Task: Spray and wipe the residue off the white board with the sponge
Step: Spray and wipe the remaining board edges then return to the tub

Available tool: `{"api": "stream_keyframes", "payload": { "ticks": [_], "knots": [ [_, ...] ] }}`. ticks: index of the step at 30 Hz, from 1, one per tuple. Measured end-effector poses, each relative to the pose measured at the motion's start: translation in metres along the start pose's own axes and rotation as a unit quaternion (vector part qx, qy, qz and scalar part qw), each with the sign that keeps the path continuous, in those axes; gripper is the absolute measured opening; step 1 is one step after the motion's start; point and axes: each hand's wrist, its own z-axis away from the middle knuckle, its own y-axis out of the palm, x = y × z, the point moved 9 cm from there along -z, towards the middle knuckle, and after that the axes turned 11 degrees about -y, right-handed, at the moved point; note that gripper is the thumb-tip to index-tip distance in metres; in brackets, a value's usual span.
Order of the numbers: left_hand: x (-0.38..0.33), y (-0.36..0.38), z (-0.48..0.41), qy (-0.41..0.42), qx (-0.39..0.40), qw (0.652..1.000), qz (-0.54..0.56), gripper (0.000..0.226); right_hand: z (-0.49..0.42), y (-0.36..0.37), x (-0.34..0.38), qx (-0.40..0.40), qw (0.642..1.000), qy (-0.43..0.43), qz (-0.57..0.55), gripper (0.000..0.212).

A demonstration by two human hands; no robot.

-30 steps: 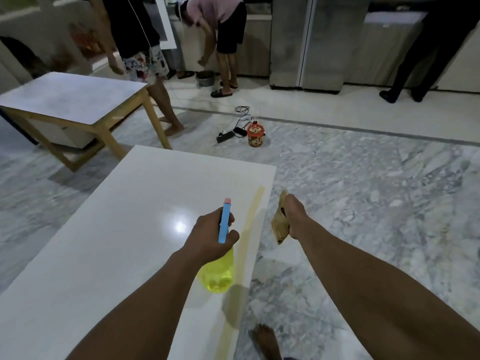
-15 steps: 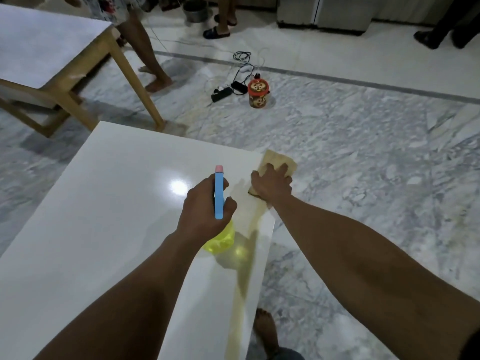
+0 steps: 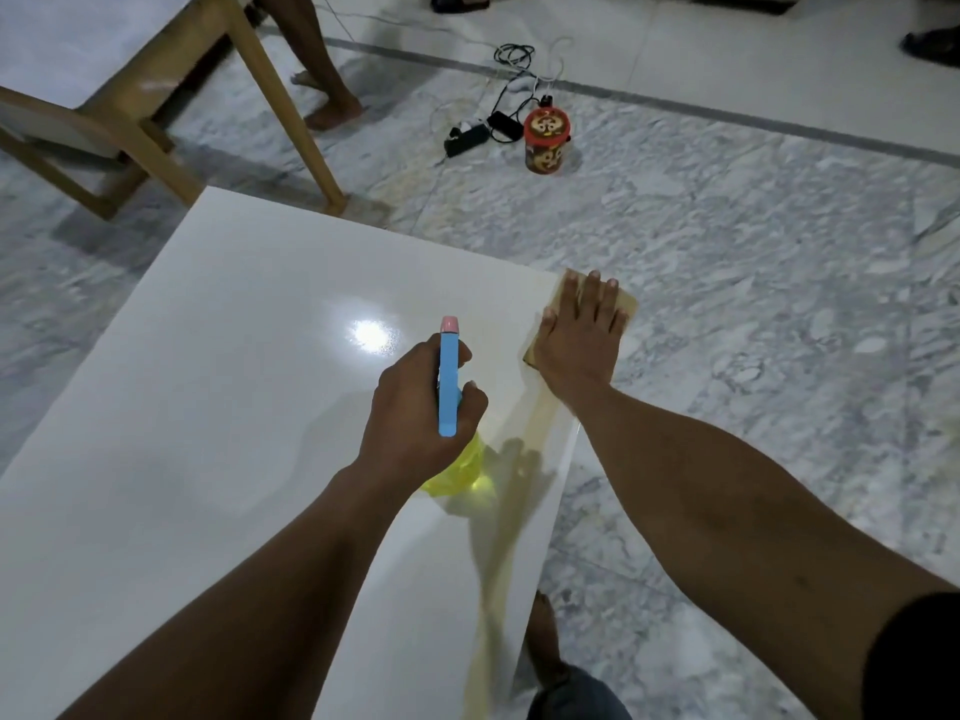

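A bare foot [image 3: 545,646] stands on the marble floor [image 3: 753,262], just beside the near right edge of the white board [image 3: 208,407]. A yellow streak [image 3: 493,574] runs along that edge, from the near end up toward the hands.

The left hand [image 3: 415,413] holds the spray bottle [image 3: 448,387] over the board. Its fingers are curled tight round the blue top. The yellow body hangs below the hand, and the pink tip points away.

Just to the right, the right hand [image 3: 579,345] lies flat on the sponge [image 3: 626,305] at the far right corner of the board. Its fingers are straight and spread. They press down on the sponge and do not wrap round it. The tan sponge sticks out past the fingertips and hangs a little over the board's edge.

A bright spot of light shines on the board near the bottle.

Farther off on the floor stands a red tin [image 3: 546,140]. A black power strip [image 3: 467,140] and some cords lie beside it. At the far left is a wooden table [image 3: 156,96], and someone's bare legs [image 3: 322,70] stand by it.
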Motion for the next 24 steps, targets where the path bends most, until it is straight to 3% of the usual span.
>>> {"api": "stream_keyframes", "payload": {
  "ticks": [11, 24],
  "knots": [
    [0.024, -0.015, 0.042, -0.011, -0.022, 1.0, 0.011, 0.028, 0.053, 0.008, 0.012, 0.005, 1.0, 0.014, -0.009, 0.061],
    [0.097, -0.063, 0.183, -0.007, -0.059, 0.998, 0.016, 0.028, 0.242, 0.023, 0.069, 0.01, 1.0, -0.007, -0.026, 0.061]
  ]
}}
